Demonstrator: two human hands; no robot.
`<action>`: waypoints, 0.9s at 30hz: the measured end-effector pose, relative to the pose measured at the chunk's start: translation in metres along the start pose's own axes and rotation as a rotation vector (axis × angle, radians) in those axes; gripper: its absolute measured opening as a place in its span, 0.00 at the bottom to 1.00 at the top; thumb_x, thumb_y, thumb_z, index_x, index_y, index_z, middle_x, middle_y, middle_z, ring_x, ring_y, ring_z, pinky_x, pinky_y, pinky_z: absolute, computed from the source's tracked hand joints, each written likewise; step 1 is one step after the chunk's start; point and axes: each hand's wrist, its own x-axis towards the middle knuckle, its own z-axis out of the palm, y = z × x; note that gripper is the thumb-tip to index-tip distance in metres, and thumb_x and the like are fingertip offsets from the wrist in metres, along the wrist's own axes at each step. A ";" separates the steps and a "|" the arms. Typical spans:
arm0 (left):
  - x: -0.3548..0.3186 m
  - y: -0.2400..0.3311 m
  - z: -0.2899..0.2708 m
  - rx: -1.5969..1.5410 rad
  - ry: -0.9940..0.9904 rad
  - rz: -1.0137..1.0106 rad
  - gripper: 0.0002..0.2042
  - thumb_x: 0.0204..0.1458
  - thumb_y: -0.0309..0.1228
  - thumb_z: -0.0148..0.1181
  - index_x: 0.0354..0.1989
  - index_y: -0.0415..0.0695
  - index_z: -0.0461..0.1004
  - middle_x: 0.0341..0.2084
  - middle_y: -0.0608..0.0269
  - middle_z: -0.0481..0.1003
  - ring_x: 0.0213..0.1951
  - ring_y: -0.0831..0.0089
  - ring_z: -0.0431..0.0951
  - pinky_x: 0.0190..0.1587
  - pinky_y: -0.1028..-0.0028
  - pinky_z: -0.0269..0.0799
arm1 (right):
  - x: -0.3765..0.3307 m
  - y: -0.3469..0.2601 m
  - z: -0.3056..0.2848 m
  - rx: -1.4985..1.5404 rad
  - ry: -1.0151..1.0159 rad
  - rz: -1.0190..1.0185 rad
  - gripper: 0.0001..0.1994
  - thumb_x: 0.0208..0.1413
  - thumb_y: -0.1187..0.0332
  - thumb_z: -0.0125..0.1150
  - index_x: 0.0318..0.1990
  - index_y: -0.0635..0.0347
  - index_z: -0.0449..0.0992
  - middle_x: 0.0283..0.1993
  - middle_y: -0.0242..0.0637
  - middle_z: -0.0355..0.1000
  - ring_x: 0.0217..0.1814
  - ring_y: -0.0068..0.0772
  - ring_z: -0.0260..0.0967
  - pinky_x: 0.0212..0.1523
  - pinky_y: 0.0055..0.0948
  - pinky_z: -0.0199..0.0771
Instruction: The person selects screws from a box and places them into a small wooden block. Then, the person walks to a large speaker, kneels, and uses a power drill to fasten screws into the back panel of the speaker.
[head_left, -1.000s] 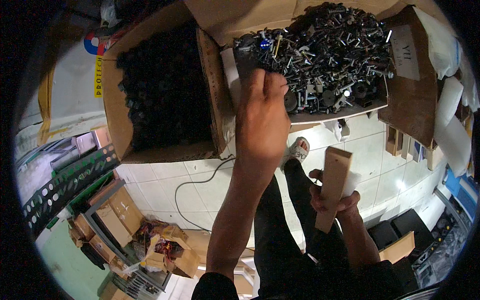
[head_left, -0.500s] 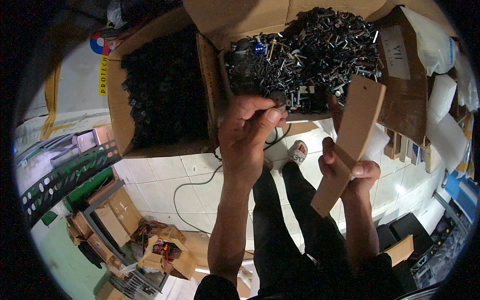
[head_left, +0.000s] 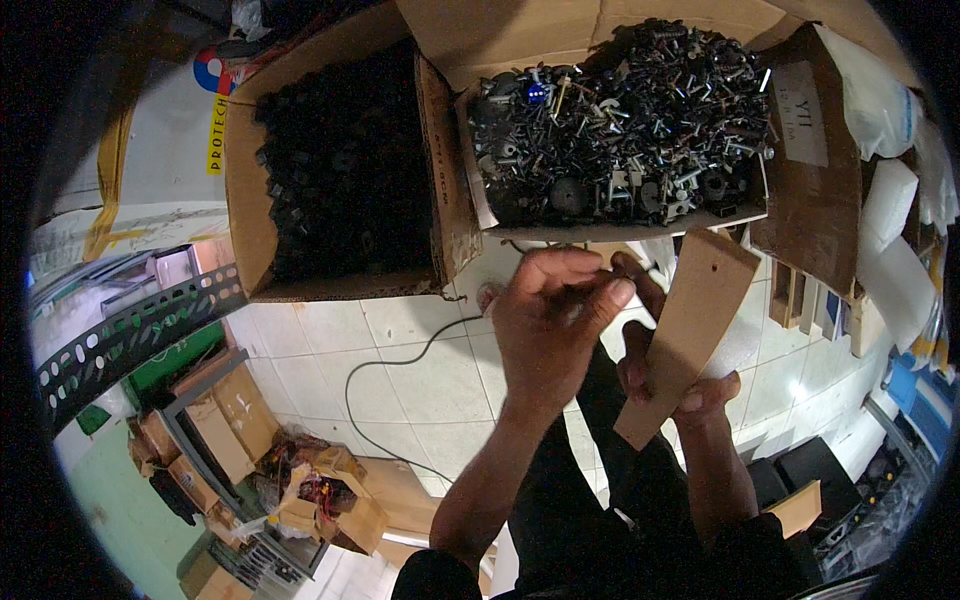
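Note:
My right hand (head_left: 700, 392) grips a flat brown board (head_left: 708, 312), long and narrow, with a small hole near its far end. The board slants up to the right, with the thumb on its near right side and fingers around its left side. My left hand (head_left: 560, 330) is closed in a pinch, its thumb and fingertips close to the right hand's fingertips, left of the board. Whatever lies in that pinch is too dark and small to make out. Beyond both hands stands a cardboard box of mixed screws and small metal parts (head_left: 620, 140).
At the left, another cardboard box (head_left: 455, 200) holds dark small pieces. A black cable (head_left: 352, 375) curls over the white tiled floor (head_left: 395, 345). White foam wrap (head_left: 890, 215) hangs at the right. A perforated black metal strip (head_left: 140, 330) and an opened small carton (head_left: 350, 500) are at left.
My left hand has drawn back from the screw box toward the right hand, carrying its pinch over. The board has come nearer and lower. The view has shifted a little.

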 end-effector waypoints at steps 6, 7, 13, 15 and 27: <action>-0.022 0.000 0.018 0.011 0.080 -0.086 0.09 0.50 0.24 0.63 0.37 0.40 0.69 0.25 0.62 0.76 0.28 0.80 0.76 0.32 0.79 0.72 | -0.003 0.003 0.000 0.072 0.053 0.030 0.50 0.18 0.62 0.61 0.60 0.71 0.54 0.42 0.46 0.65 0.29 0.37 0.68 0.21 0.31 0.71; -0.024 -0.001 0.020 0.027 0.075 -0.097 0.09 0.50 0.24 0.63 0.37 0.40 0.69 0.24 0.62 0.76 0.28 0.81 0.76 0.32 0.80 0.72 | -0.003 0.003 -0.004 0.073 0.026 0.011 0.51 0.18 0.62 0.62 0.61 0.71 0.52 0.43 0.46 0.65 0.31 0.37 0.69 0.22 0.31 0.72; -0.028 -0.009 0.026 0.114 0.059 -0.041 0.09 0.50 0.21 0.61 0.37 0.40 0.69 0.27 0.63 0.77 0.29 0.80 0.77 0.30 0.79 0.71 | -0.022 0.006 -0.014 0.043 0.191 -0.027 0.52 0.22 0.60 0.65 0.62 0.69 0.51 0.53 0.49 0.62 0.36 0.35 0.69 0.25 0.28 0.73; -0.028 -0.006 0.027 0.182 0.004 -0.031 0.10 0.49 0.19 0.62 0.37 0.40 0.69 0.30 0.62 0.77 0.31 0.79 0.77 0.34 0.78 0.73 | -0.017 0.001 -0.019 0.048 0.105 -0.030 0.51 0.25 0.60 0.67 0.63 0.66 0.51 0.57 0.52 0.60 0.34 0.34 0.69 0.23 0.28 0.72; 0.022 0.007 0.002 0.745 0.018 0.423 0.14 0.54 0.27 0.55 0.48 0.35 0.67 0.41 0.46 0.72 0.43 0.57 0.74 0.41 0.63 0.72 | -0.046 0.009 -0.034 0.341 0.120 -0.176 0.49 0.36 0.54 0.68 0.67 0.58 0.48 0.73 0.36 0.38 0.27 0.30 0.65 0.19 0.27 0.66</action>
